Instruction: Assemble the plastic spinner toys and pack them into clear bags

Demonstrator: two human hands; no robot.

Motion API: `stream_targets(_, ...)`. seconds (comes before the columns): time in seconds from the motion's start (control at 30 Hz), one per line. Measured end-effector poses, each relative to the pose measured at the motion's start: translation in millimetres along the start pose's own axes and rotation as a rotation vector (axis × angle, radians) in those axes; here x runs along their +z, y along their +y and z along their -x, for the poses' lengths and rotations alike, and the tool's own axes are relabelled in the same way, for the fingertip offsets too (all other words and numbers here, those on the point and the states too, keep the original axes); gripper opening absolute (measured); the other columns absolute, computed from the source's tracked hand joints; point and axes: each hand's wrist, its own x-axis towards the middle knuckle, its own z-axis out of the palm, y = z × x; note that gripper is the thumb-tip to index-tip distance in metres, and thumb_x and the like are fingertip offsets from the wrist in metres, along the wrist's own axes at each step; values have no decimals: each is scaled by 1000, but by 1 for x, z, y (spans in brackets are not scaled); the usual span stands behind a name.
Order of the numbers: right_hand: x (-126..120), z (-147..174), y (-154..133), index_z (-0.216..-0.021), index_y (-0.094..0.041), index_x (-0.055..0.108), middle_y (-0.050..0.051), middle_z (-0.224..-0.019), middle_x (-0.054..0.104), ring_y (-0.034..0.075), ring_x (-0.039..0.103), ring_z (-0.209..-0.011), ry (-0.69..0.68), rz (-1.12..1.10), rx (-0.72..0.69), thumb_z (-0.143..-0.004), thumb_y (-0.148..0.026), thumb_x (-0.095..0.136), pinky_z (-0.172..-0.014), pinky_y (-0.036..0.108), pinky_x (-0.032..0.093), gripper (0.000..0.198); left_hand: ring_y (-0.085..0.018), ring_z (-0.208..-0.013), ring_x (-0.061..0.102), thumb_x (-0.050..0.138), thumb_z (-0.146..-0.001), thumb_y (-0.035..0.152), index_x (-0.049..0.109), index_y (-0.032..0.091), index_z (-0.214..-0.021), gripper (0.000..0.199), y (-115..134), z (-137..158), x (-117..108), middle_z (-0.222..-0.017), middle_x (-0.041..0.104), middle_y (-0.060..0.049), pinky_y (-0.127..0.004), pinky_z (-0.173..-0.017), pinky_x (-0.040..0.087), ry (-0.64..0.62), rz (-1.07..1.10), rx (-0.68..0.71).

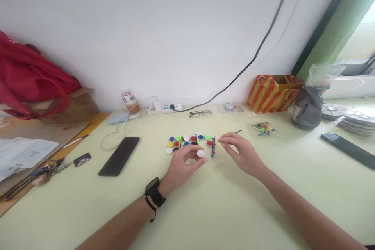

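My left hand [183,166] is closed, pinching a small white plastic wheel [200,153] with a hole in its middle between thumb and fingers. My right hand [241,152] has its thumb and fingertips drawn together beside the coloured sticks; what they hold, if anything, is too small to make out. Between and behind the hands lie several small round plastic pieces, among them a yellow one [169,145], a white one [169,151] and a red one [209,144]. A blue stick [212,148] with pointed ends lies close to my right fingertips. My left hand hides part of the group.
A black phone [119,156] lies left, a dark phone [348,149] far right. Glasses [200,113], a power strip [165,109] and a bottle [130,101] stand by the wall. A small bag of plastic sticks [265,129] and a striped bag [271,93] are at right.
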Motion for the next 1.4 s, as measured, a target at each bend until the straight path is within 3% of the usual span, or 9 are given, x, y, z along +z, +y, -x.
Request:
stream_targets(0.2, 14, 8, -22, -115, -26, 70, 8, -109, 74, 23, 70, -101, -87, -326, -5, -100, -41, 63, -90, 39, 60, 22, -23, -100, 74, 82, -86, 33, 72, 18, -116, 35, 8, 0, 1, -110, 76, -9, -39, -96, 61, -75, 34, 16)
stream_targets(0.37, 28, 14, -24, -111, -27, 70, 7, -108, 75, 22, 71, -98, -127, -230, -38, -103, -37, 56, -92, 40, 60, 19, -23, -100, 74, 75, -93, 35, 74, 20, -116, 28, 13, 2, 2, -109, 77, -9, -38, -93, 62, -113, 3, 60)
stream_targets(0.6, 25, 14, -22, -113, -28, 68, 6, -108, 74, 21, 70, -96, -114, -127, -97, -103, -31, 53, -89, 37, 59, 18, -20, -96, 73, 72, -95, 33, 76, 22, -114, 22, 9, 2, 2, -106, 76, -7, -35, -89, 62, -59, -69, 132)
stream_targets(0.9, 21, 13, -17, -117, -25, 66, 4, -88, 71, 19, 66, -78, -164, -65, -17, -101, -35, 55, -72, 32, 58, 22, -21, -88, 73, 76, -91, 32, 77, 21, -102, 15, 13, 3, 0, -98, 79, -6, -35, -82, 58, -58, -184, 121)
stream_targets(1.17, 21, 13, -18, -116, -25, 67, 4, -91, 70, 18, 64, -79, -175, -127, 2, -99, -32, 58, -70, 30, 55, 20, -19, -84, 71, 74, -92, 29, 73, 18, -94, 11, 13, 4, 1, -94, 77, -6, -33, -81, 57, -115, -123, 92)
stream_targets(1.3, 18, 11, -20, -118, -25, 66, 5, -93, 70, 19, 65, -84, -198, -196, 29, -101, -34, 57, -73, 32, 57, 22, -22, -102, 72, 70, -96, 29, 72, 18, -101, 12, 20, 6, 1, -112, 75, -10, -38, -94, 58, -196, 83, 43)
stream_targets(1.4, 16, 10, -19, -124, -27, 64, 6, -101, 70, 19, 67, -85, -196, -240, 41, -101, -37, 58, -80, 36, 60, 26, -22, -105, 71, 69, -97, 29, 72, 18, -101, 12, 24, 6, 1, -111, 75, -11, -39, -98, 58, -242, 181, 8)
